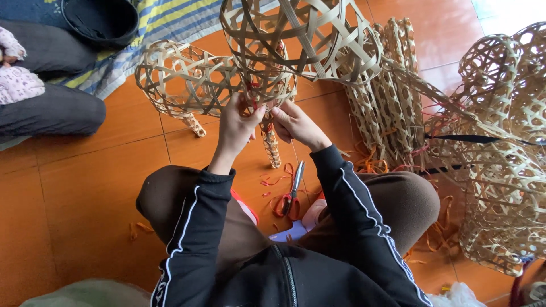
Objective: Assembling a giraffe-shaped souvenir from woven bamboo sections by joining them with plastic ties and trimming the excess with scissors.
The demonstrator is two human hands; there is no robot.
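Basket (296, 42) of open-weave pale bamboo strips is being gripped at its narrow neck by left hand (238, 126) and right hand (294, 124), red ties showing.

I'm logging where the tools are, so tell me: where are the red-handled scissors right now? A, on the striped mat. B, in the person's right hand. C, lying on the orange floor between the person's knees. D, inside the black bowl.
C: the scissors lie on the floor between the knees, while both the left hand and the right hand grip the woven bamboo piece above.
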